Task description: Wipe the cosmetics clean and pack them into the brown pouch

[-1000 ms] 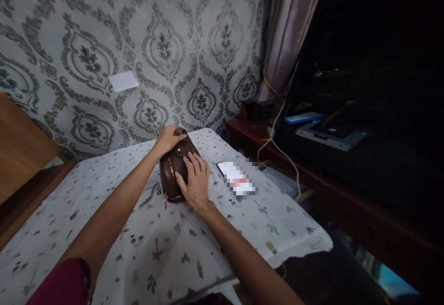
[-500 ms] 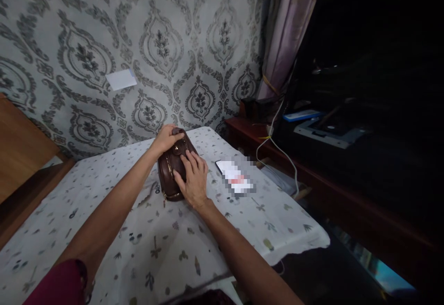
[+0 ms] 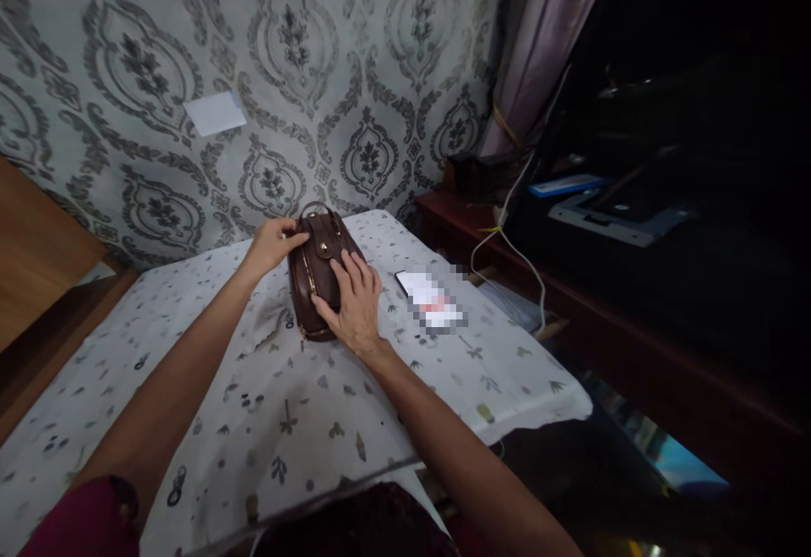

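Observation:
A brown leather bag [image 3: 317, 282] with gold zippers, a snap tab and a handle loop at its far end lies on the patterned white cloth. At its far left edge is my left hand [image 3: 275, 244], with thumb and fingers pinched near the zipper; what they grip, if anything, is too small to make out. My right hand [image 3: 356, 303] rests with spread fingers on the near right part of the bag, thumb toward the zipper. Right of that hand a phone [image 3: 431, 299] with a lit, blurred screen lies on the cloth.
The cloth-covered table [image 3: 304, 455] stands against a patterned wall with a white paper [image 3: 215, 113] on it. Wooden furniture [image 3: 44, 261] borders the left side. On the right are a dark red shelf [image 3: 570, 316], a white cable [image 3: 529, 265] and a pink curtain [image 3: 538, 50].
My left hand has moved off the top end of the bag to its left edge, uncovering the handle. My right hand stays on the bag. The camera view has shifted slightly.

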Demonstrator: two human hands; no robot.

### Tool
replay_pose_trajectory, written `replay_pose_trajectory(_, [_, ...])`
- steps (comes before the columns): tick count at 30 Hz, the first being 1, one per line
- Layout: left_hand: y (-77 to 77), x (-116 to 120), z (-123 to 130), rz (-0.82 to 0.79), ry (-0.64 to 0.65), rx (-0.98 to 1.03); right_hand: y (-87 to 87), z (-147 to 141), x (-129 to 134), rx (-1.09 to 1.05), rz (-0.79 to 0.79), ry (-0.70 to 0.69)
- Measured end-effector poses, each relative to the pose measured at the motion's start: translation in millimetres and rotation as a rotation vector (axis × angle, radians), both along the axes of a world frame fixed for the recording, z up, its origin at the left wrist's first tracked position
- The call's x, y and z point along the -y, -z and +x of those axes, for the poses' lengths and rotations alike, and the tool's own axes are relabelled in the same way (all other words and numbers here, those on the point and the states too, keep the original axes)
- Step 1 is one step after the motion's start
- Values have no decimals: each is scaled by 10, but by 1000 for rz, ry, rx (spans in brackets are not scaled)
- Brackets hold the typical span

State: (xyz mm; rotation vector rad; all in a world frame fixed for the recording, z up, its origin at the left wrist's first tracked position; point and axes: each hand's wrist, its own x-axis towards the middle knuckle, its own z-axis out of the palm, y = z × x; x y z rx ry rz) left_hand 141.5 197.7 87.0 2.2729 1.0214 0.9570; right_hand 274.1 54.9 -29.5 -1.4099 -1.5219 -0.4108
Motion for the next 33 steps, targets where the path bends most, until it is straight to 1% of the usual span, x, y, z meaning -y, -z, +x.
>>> replay_pose_trajectory(4, [106, 40, 53, 85, -90, 71, -14, -9, 16, 2, -29, 14])
replay_pose_trajectory(9, [197, 113, 94, 155, -181, 139, -38, -12, 39, 11, -80, 26])
replay_pose_trajectory(11, [231, 146, 112, 158, -220, 197, -42, -9, 43, 15, -69, 30])
replay_pose_trajectory(13, [263, 177, 141, 120, -244, 284, -40, -5, 43, 20, -49, 33])
replay_pose_trajectory(16, [299, 210, 190, 72, -265, 408, -30, -5, 35, 22, -41, 39])
replay_pose_trajectory(18, [305, 213, 210, 63, -268, 448, -23, -8, 27, 18, -45, 41])
replay_pose_trajectory(25, [267, 166, 197, 101, -228, 412, -12, -5, 17, 32, -57, 26])
replay_pose_trajectory(28, [276, 155, 205, 75, -217, 451, -5, 10, 21, 40, -27, 15])
replay_pose_trajectory(33, [310, 140, 242, -10, -251, 560, 7, 30, 11, 59, -16, 3])
